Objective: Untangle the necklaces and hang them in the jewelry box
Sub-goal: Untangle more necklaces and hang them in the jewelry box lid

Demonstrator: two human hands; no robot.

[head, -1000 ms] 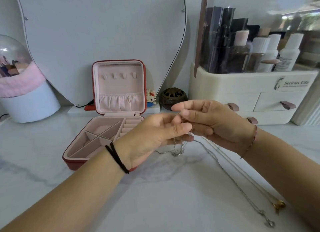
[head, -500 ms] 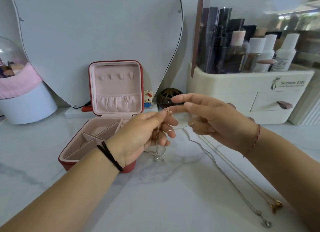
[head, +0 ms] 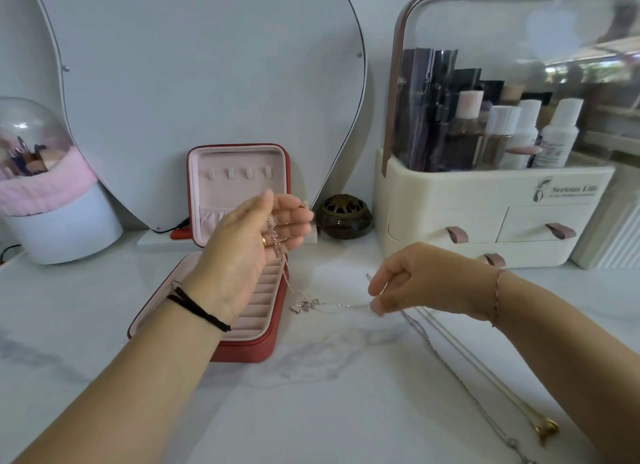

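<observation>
Silver necklace (head: 341, 305) is lifted and strung between your hands, just right of the jewelry box (head: 249, 351). Left hand (head: 249, 252) is raised in front of the box's open lid, fingers nearly straight, the chain draped across them rather than clamped, as far as shows. Right hand (head: 422, 280) sits lower, to the right of the box, fingers pinching the far end of the chain. The pendant (head: 305, 305) sags at the low point, beside the box's right wall and close to the surface (head: 311, 394); contact cannot be told. Four hooks (head: 239, 174) in the lid are bare. A second silver chain (head: 512, 442) and a gold-toned necklace (head: 548, 429) lie well to the right of the box; whether they cross each other is unclear. Judgement: this chain looks freed, and hanging is the step in hand. Keep light tension so the chain cannot kink at the pendant. Bring the pinched end up to one hook while the left hand carries the slack. Let the pendant hang inside the lid, clear of the ring rolls.
</observation>
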